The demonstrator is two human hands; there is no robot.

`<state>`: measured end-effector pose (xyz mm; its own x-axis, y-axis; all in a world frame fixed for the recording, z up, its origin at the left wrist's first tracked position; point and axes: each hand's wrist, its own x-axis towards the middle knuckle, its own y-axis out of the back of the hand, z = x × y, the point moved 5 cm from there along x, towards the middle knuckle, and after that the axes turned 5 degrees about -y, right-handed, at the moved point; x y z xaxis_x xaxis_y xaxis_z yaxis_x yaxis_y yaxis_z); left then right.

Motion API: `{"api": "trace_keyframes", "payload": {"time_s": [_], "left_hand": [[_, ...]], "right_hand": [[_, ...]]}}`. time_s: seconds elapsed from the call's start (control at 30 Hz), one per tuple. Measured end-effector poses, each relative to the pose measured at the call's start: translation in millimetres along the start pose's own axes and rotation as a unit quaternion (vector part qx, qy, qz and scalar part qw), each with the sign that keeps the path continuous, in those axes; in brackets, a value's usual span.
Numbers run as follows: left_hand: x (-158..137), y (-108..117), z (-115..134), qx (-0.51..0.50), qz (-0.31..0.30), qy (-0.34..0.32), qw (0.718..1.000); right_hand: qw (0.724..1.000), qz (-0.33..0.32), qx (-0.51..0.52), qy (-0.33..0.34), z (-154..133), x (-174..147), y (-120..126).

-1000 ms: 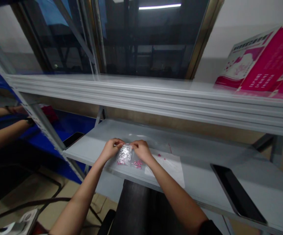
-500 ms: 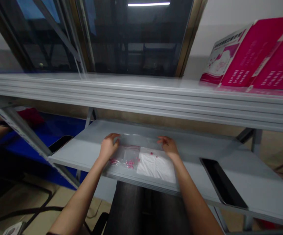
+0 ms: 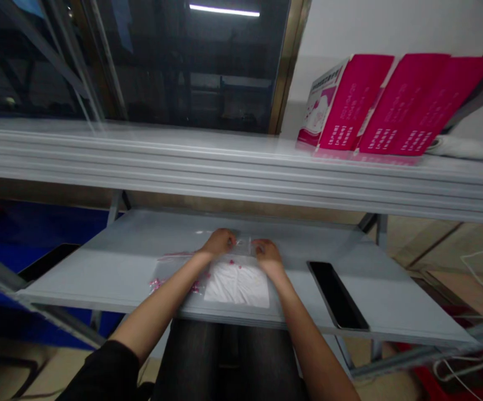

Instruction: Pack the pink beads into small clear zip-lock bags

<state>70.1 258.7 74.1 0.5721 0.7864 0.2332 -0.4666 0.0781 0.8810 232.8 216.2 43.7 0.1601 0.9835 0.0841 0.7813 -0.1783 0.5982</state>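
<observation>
A white folded sheet [image 3: 237, 285] lies near the shelf's front edge, seemingly inside a clear plastic bag [image 3: 243, 246]. A few small pink pieces [image 3: 232, 262] show on its upper part. My left hand [image 3: 219, 243] is closed at the bag's far edge, left of the middle. Just to its right, my right hand [image 3: 268, 256] pinches the same edge, a small gap between the two. Under my left forearm lies a clear zip bag [image 3: 170, 266] with small pink pieces, partly hidden by the arm.
A black phone [image 3: 337, 296] rests to the right on the grey work shelf [image 3: 395, 295]. Another dark phone-like slab [image 3: 51, 260] lies at the far left. Above runs an upper shelf [image 3: 174, 167] carrying several pink boxes [image 3: 356, 103].
My left hand has moved right along the bag's far edge, close to my right hand, and both have closed more. The view has turned to the right.
</observation>
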Motion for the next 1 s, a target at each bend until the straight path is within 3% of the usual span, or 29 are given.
{"api": "trace_keyframes", "payload": {"time_s": [0.1,0.23,0.37,0.5,0.67,0.83,1.0], "left_hand": [[-15,22,16,-0.006,0.042,-0.014,0.999],[-65,39,50,-0.027,0.103,-0.044,0.993],[-128,34,65,-0.075,0.130,-0.049,0.987],[-176,22,69,-0.145,0.130,-0.013,0.981],[-199,12,90,-0.209,0.193,0.080,0.955],[-196,-17,111,-0.310,0.092,0.119,0.939],[-198,-26,113,-0.379,0.029,0.114,0.918]], "right_hand": [[0.994,-0.004,0.108,-0.030,1,-15,14],[0.969,-0.080,0.233,-0.036,-7,-55,15],[0.940,-0.164,0.296,-0.038,-15,-102,11],[0.892,-0.279,0.348,-0.068,-18,-146,-3],[0.875,-0.291,0.357,-0.151,-10,-180,-24],[0.886,-0.280,0.350,-0.119,-15,-194,-35],[0.849,-0.326,0.399,-0.121,-19,-202,-38]]}}
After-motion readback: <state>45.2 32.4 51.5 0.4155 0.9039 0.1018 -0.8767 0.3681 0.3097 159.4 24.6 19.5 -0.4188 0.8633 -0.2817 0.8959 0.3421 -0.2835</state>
